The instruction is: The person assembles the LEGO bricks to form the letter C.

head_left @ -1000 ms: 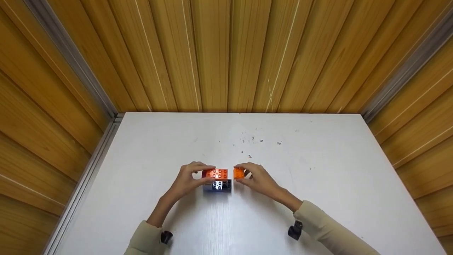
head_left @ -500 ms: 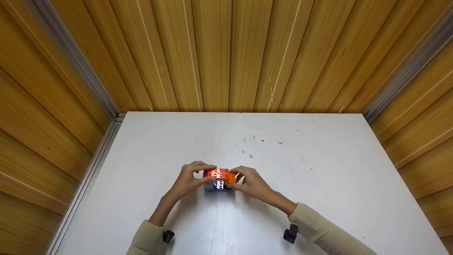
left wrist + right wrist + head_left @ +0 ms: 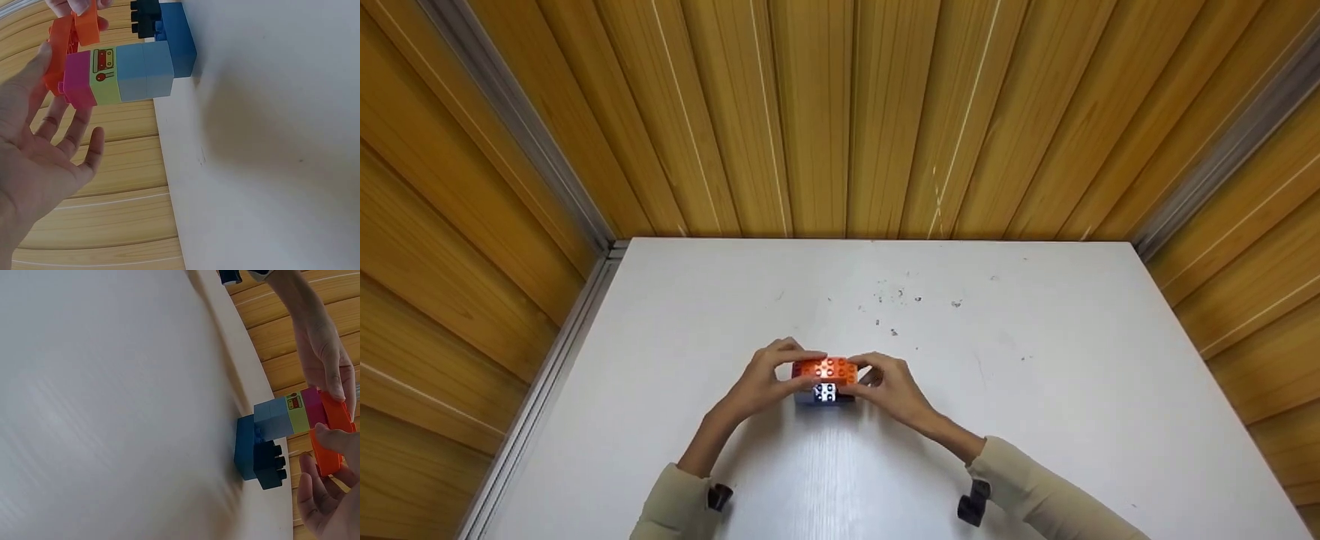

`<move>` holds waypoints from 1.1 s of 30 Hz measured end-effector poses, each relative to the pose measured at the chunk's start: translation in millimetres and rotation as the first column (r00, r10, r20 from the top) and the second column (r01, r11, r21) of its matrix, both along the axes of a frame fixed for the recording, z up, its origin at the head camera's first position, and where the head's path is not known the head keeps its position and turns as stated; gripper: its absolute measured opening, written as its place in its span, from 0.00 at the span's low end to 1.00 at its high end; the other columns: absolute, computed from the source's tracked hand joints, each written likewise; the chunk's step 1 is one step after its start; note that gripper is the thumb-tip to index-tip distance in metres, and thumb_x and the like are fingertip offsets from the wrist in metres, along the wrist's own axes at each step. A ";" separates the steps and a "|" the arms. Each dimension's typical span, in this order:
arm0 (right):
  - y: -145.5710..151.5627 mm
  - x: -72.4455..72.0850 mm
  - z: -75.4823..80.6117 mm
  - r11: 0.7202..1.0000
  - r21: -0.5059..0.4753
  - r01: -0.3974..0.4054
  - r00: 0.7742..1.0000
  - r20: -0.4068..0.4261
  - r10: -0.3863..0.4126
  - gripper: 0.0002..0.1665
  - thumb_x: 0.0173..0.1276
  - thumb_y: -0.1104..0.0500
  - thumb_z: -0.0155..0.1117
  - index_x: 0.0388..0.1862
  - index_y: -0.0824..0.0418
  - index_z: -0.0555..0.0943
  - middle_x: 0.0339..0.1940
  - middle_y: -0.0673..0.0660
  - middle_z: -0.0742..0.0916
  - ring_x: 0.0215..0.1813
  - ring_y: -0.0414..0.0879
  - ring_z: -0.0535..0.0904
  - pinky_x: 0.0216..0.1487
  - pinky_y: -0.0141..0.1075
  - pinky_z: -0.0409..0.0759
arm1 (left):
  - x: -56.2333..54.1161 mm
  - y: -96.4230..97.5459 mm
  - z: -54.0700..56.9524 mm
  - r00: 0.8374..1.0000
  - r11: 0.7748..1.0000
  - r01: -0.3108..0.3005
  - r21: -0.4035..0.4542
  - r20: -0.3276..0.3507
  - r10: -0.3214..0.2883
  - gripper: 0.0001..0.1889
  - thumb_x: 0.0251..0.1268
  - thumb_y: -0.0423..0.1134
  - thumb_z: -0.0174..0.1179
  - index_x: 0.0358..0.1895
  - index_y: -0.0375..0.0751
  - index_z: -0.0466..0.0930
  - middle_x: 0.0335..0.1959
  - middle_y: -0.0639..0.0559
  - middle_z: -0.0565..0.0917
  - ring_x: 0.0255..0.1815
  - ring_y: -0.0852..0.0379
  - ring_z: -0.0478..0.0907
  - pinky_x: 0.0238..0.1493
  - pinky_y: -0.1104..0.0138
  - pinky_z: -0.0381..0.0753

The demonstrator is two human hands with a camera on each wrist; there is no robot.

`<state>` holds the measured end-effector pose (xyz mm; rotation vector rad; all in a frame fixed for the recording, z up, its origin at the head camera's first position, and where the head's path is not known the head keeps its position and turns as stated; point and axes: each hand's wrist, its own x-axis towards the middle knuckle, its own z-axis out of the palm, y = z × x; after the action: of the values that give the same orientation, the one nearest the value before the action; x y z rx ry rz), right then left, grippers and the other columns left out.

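Note:
A tower of toy building bricks stands on the table, topped by a long orange brick (image 3: 829,368). My left hand (image 3: 765,379) grips that long brick's left part. Under its overhanging right end, a smaller orange brick (image 3: 87,25) is pinched by my right hand (image 3: 891,384); whether the two are joined I cannot tell. Below the long brick come a magenta brick (image 3: 80,79), a light green brick with a printed picture (image 3: 104,73) and light blue bricks (image 3: 145,70). At the bottom lies a blue brick (image 3: 181,42), with a dark brick (image 3: 269,466) on it beside the column.
The white table (image 3: 960,420) has dark specks and scuffs beyond the hands. Wood-look panels (image 3: 840,120) rise behind and at both sides. A black wrist camera (image 3: 720,496) sits by the left sleeve, another black camera (image 3: 975,502) by the right.
My right hand has moved left with the smaller orange brick, from apart on the right to under the long brick's right end. The left hand keeps its grip, its fingers slightly further right.

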<state>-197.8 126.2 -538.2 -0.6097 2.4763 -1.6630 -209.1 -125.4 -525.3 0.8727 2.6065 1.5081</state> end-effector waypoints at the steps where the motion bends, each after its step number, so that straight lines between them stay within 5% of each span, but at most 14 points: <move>1: -0.8 0.6 -1.4 1.000 -0.029 0.004 1.000 0.027 -0.003 0.24 0.61 0.62 0.77 0.55 0.70 0.84 0.51 0.68 0.88 0.34 0.51 0.89 0.38 0.41 0.88 | -0.2 -0.2 0.4 1.000 1.000 -0.003 -0.004 0.002 0.003 0.19 0.61 0.42 0.73 0.56 0.45 0.88 0.40 0.49 0.84 0.44 0.54 0.76 0.47 0.64 0.74; 7: -2.9 2.3 -9.3 0.990 -0.137 0.024 0.993 0.120 -0.008 0.25 0.63 0.66 0.74 0.58 0.74 0.81 0.53 0.72 0.86 0.31 0.40 0.87 0.39 0.50 0.87 | -1.7 -0.4 3.3 1.000 0.999 -0.010 -0.049 -0.028 0.009 0.19 0.58 0.42 0.75 0.54 0.45 0.89 0.37 0.48 0.84 0.39 0.51 0.75 0.44 0.68 0.70; 18: -1.7 -0.2 -13.8 0.981 -0.189 0.038 0.985 0.171 -0.005 0.25 0.63 0.67 0.73 0.58 0.74 0.81 0.48 0.72 0.87 0.29 0.34 0.83 0.35 0.34 0.85 | -3.1 1.6 9.0 0.999 0.996 -0.010 -0.094 -0.053 0.005 0.19 0.57 0.42 0.76 0.53 0.47 0.90 0.34 0.49 0.84 0.36 0.42 0.75 0.41 0.58 0.73; 23: -1.2 0.2 -13.7 0.979 -0.200 0.050 0.978 0.210 -0.007 0.25 0.65 0.65 0.73 0.59 0.73 0.81 0.49 0.70 0.86 0.29 0.35 0.82 0.36 0.31 0.83 | -2.4 2.6 10.1 0.998 0.993 -0.022 -0.117 -0.066 0.014 0.19 0.57 0.45 0.76 0.53 0.49 0.90 0.34 0.51 0.84 0.35 0.51 0.73 0.42 0.52 0.75; 33: 1.0 -0.5 -12.3 0.979 -0.197 0.044 0.980 0.200 -0.004 0.26 0.63 0.66 0.74 0.59 0.73 0.81 0.46 0.70 0.87 0.30 0.37 0.84 0.38 0.39 0.87 | -3.3 3.5 8.9 0.995 0.991 -0.029 -0.133 -0.099 0.016 0.19 0.58 0.49 0.75 0.53 0.50 0.90 0.33 0.52 0.84 0.34 0.58 0.72 0.41 0.57 0.75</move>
<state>-198.4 127.2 -550.5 -0.4093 2.2049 -1.8964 -212.5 -121.9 -516.4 0.9291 2.7571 1.3071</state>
